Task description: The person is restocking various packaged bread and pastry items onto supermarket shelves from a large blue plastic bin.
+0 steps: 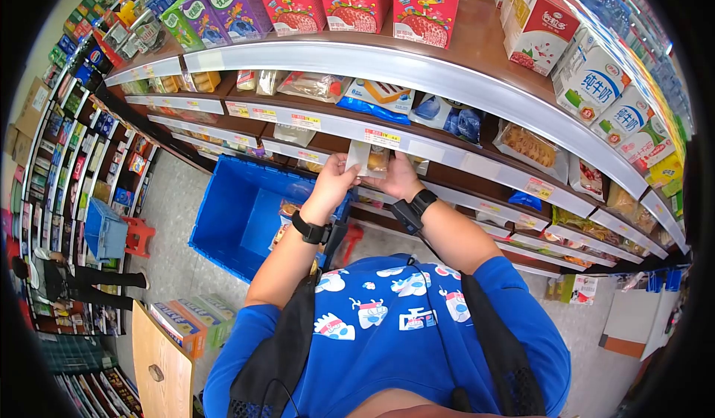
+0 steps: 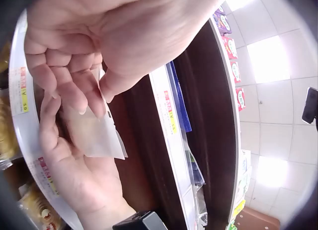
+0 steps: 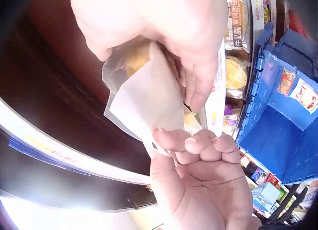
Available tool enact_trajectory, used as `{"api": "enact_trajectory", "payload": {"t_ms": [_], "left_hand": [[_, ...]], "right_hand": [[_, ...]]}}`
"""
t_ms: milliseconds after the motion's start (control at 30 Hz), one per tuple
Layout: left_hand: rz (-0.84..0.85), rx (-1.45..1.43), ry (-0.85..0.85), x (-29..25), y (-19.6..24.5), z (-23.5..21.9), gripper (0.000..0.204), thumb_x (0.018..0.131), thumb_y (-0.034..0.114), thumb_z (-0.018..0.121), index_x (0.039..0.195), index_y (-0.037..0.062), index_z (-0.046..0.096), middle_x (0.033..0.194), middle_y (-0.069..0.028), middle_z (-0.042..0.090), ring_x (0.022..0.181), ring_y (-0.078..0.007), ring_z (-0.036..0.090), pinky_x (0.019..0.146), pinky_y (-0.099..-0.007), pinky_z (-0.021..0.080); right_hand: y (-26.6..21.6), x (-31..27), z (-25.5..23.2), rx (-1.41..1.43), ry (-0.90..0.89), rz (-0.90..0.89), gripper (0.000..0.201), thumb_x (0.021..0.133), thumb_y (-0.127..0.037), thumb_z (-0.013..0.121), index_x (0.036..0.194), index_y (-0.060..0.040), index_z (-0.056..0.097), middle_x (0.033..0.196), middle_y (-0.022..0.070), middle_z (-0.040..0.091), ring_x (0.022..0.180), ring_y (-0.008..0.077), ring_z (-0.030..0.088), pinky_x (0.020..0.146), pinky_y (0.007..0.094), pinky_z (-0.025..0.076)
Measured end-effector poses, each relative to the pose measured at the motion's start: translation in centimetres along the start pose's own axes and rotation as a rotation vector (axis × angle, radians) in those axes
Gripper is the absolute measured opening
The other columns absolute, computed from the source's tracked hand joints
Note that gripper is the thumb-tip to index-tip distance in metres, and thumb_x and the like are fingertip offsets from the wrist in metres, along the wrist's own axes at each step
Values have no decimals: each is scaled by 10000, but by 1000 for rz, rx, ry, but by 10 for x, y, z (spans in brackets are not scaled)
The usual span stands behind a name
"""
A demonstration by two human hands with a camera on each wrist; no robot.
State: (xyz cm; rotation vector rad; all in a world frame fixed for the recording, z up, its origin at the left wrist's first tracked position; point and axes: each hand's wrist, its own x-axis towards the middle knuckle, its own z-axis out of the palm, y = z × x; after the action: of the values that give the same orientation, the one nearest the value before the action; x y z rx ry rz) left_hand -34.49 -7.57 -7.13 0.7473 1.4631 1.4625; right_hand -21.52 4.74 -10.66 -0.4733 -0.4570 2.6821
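Just in front of the shelf, both hands hold a bread packet with a white paper-like side and a clear side. My left hand pinches one end of its white wrapper between thumb and fingertips. From the other side my right hand grips the packet, fingers and thumb bent around it. Yellowish bread shows through the clear film in the right wrist view. The hands cover part of the packet.
A blue crate with several packets inside stands below left. Shelf edges with price tags run close to the hands; red drink cartons line the top shelf. A wooden table stands lower left. Another person is far left.
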Motion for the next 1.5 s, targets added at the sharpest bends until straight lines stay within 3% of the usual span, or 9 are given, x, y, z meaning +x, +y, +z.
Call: {"api": "enact_trajectory", "payload": {"t_ms": [233,300,367,567,933,1167,1333,1500], "left_hand": [[148,126,29,-36,-8,-3,306,900,90,621,1131,-12,449,873,-59,648,728,-86,567,674,-229,462],[121,170,19,-52,-9,-11,304,897,80,621,1135,6,445,901,-60,666,763,-73,575,692,-222,459],[168,192,-19,-66,-16,-19,266,912,59,600,1122,33,439,916,-44,661,769,-42,559,669,-189,445],[136,198,-89,-105,-30,-44,289,910,40,593,1133,55,408,932,-36,659,785,-33,552,662,-179,433],[210,243,-262,-146,-80,-73,324,902,53,605,1148,52,394,944,-78,679,773,-53,589,634,-201,461],[135,177,-415,-179,-99,-71,467,884,71,643,1244,45,346,890,-46,655,765,-62,560,669,-208,445],[63,123,-566,-200,-104,-62,640,883,88,652,1393,34,268,1042,-89,631,877,-99,578,749,-226,450],[-71,93,-720,-239,-108,-44,635,906,99,625,1423,32,262,1105,-105,621,989,-122,584,846,-255,455]], "right_hand": [[7,-1,-3,74,-116,24,666,923,-573,437,1350,-63,408,1326,141,514,1216,308,499,1054,477,362],[10,-6,2,112,-158,27,669,910,-556,488,1349,-58,406,1336,153,504,1213,308,504,1055,484,361],[16,-14,5,98,-93,7,665,910,-534,510,1359,-58,394,1346,152,498,1235,305,488,1057,486,363],[47,-39,14,7,-129,64,616,943,-499,473,1377,-73,378,1346,150,499,1252,298,481,1057,514,359],[113,-93,3,-69,-23,-126,587,930,-467,498,1364,-83,408,1325,138,518,1230,290,504,1030,487,402],[145,-155,-4,-33,-41,-256,569,934,-431,510,1376,-96,385,1335,129,507,1249,284,484,1051,494,374],[166,-204,-6,-21,16,-344,573,940,-433,489,1385,-92,369,1358,131,486,1262,291,469,1053,497,372],[200,-260,-21,-39,80,-397,601,908,-462,533,1369,-103,392,1336,114,506,1237,288,492,1031,493,395]]}}
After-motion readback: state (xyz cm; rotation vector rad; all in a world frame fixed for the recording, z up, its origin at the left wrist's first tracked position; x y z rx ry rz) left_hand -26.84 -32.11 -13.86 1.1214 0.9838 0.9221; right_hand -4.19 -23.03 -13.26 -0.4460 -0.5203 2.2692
